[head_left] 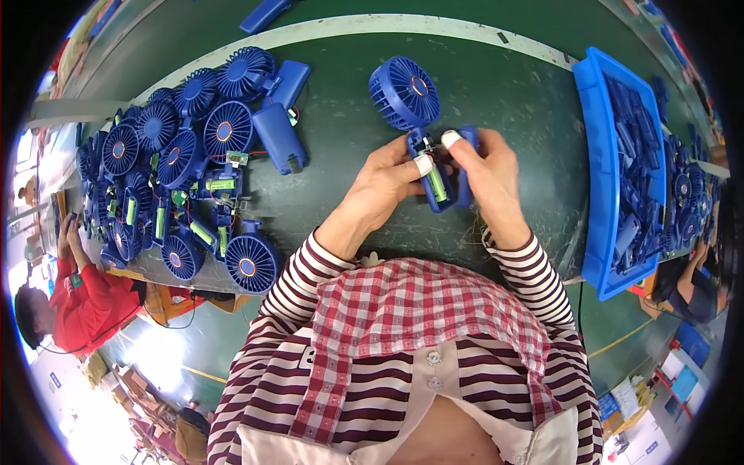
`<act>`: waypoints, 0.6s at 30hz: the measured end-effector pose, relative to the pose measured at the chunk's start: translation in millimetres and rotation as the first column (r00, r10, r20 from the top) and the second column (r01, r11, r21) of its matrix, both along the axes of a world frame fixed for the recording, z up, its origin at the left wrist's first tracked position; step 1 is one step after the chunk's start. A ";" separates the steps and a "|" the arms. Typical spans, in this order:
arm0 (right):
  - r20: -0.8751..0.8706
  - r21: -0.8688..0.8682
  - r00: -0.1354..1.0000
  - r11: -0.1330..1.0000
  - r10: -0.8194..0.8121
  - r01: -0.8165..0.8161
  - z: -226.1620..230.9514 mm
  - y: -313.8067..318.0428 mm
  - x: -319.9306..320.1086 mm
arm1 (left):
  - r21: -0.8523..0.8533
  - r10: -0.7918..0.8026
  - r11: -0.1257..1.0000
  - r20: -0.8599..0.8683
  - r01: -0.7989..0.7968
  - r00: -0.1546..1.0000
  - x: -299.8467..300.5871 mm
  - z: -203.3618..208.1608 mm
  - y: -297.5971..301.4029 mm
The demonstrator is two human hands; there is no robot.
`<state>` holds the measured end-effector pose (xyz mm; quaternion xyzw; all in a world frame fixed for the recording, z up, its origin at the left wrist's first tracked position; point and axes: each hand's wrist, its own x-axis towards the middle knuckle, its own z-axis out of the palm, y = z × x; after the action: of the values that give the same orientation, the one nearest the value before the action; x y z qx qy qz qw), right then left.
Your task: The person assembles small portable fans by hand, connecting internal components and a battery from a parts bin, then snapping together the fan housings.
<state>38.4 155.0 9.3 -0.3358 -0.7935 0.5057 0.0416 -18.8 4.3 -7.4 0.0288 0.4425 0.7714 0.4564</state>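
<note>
A blue handheld fan lies over the middle of the table, its round caged head pointing away from me. Its handle is uncovered and shows a green battery cell. My left hand is closed around this handle, the thumb pressed on it just above the cell. In my right hand is a blue handle cover, held upright close beside the uncovered handle. White wrapping covers both thumb tips. My right fingers behind the cover are partly hidden.
Left of me a large heap of blue fans covers the table, several with bare cells and circuit boards. At the right stands a blue bin full of blue covers, with more fans beyond. A person in red sits at the left, another person at the right.
</note>
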 end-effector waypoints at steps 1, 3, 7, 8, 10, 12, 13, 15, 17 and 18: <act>0.029 0.209 1.000 0.978 0.006 -0.012 0.6 3.0 -0.9 | -0.007 0.002 1.000 0.041 -0.001 0.999 -0.2 0.4 -2.7; 0.064 0.508 0.998 0.861 0.001 -0.033 2.5 8.7 0.0 | -0.061 0.033 0.998 0.035 -0.031 0.999 0.1 -0.9 -6.9; -0.089 0.773 0.970 0.630 0.225 -0.075 -8.0 12.9 2.4 | -0.119 0.098 0.989 0.038 -0.092 0.995 0.1 -2.8 -13.0; -0.184 0.818 0.911 0.571 0.370 -0.067 -8.8 12.4 2.5 | -0.121 0.100 0.988 0.038 -0.095 0.994 0.2 -4.5 -14.0; -0.347 0.669 0.791 0.724 0.503 -0.167 -12.0 7.8 2.1 | -0.080 0.114 0.991 0.088 -0.107 0.990 0.2 -6.8 -13.9; -0.385 0.596 0.727 0.754 0.569 -0.275 -13.7 0.7 -0.6 | -0.053 0.125 0.991 0.112 -0.119 0.986 0.0 -3.8 -14.9; -0.375 0.607 0.705 0.734 0.602 -0.303 -16.2 -1.2 -1.7 | -0.025 0.138 0.990 0.137 -0.136 0.981 -0.3 -3.0 -15.6; -0.384 0.623 0.673 0.716 0.632 -0.316 -18.6 -4.4 -3.2 | -0.013 0.119 0.993 0.154 -0.118 0.981 -2.1 -3.5 -16.9; -0.382 0.629 0.664 0.707 0.643 -0.323 -20.2 -5.2 -5.0 | 0.000 0.102 0.995 0.170 -0.103 0.980 -2.2 -2.9 -17.5; -0.376 0.637 0.659 0.699 0.651 -0.327 -21.0 -5.4 -5.4 | -0.063 0.106 0.993 0.142 -0.098 0.984 -1.5 -2.4 -15.5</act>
<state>33.1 149.6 -11.7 0.0949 -0.9080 0.3409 0.2243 -20.2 -11.3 -9.8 -0.0628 0.4306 0.7811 0.4479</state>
